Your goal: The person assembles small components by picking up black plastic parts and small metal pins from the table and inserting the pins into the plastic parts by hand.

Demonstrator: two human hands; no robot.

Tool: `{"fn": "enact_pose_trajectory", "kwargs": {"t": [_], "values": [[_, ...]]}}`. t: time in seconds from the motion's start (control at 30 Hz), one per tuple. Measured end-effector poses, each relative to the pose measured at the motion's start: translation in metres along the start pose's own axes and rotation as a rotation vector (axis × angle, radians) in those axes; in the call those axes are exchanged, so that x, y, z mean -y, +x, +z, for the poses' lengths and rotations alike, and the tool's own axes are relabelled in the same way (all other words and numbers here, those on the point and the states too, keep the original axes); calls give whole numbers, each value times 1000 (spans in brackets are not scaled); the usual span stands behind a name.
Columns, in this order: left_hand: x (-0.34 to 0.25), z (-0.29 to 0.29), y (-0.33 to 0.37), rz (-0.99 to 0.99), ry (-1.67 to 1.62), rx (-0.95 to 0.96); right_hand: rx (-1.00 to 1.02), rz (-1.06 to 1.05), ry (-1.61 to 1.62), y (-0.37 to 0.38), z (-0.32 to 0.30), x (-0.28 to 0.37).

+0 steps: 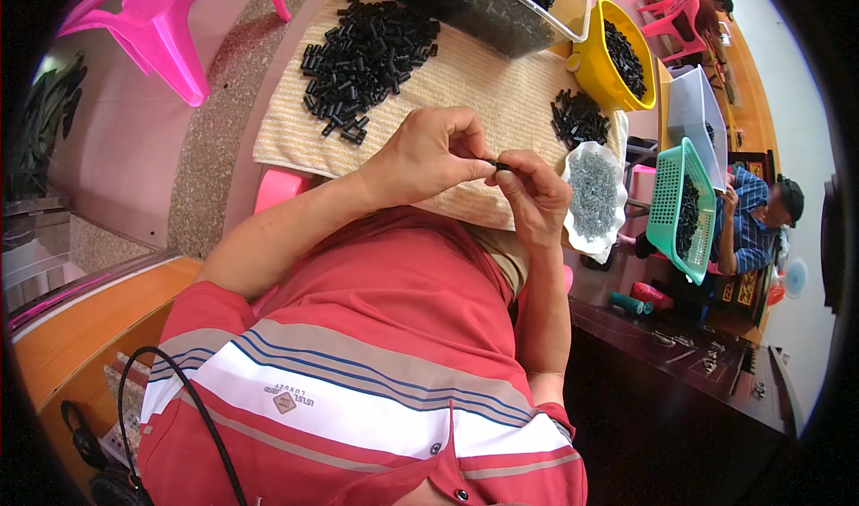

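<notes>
Over the near edge of a towel-covered table, my left hand (438,153) and my right hand (535,193) meet fingertip to fingertip. Between them they pinch a small black cylindrical piece (497,165), mostly hidden by the fingers. Beyond my left hand a large heap of short black tubes (367,59) lies on the striped yellow towel (483,85). A smaller pile of black pieces (580,119) is past my right hand. Right beside that hand sits a white scalloped dish (617,224) full of small clear or silvery parts (592,188).
A clear plastic bin (573,14) of black pieces stands at the table's far side, next to a yellow basket (586,68). Rightward are a green basket (662,202), a white bin (693,103) and a seated person (756,215). A pink chair (161,23) is at upper left.
</notes>
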State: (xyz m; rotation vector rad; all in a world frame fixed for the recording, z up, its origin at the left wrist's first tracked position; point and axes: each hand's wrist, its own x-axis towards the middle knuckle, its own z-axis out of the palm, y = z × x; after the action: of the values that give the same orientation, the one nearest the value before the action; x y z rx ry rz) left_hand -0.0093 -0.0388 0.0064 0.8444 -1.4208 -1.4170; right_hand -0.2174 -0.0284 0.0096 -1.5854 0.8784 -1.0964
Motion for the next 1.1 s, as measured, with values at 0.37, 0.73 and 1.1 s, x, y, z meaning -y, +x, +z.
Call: {"fn": "enact_pose_trajectory", "kwargs": {"t": [0.37, 0.73, 1.1], "values": [[-8, 3, -4, 54, 144, -20, 41, -24, -294, 3, -4, 11], [-11, 4, -6, 118, 308, -48, 33, 104, -132, 0, -4, 2], [-5, 1, -3, 15, 120, -16, 18, -95, -408, 4, 0, 8]]}}
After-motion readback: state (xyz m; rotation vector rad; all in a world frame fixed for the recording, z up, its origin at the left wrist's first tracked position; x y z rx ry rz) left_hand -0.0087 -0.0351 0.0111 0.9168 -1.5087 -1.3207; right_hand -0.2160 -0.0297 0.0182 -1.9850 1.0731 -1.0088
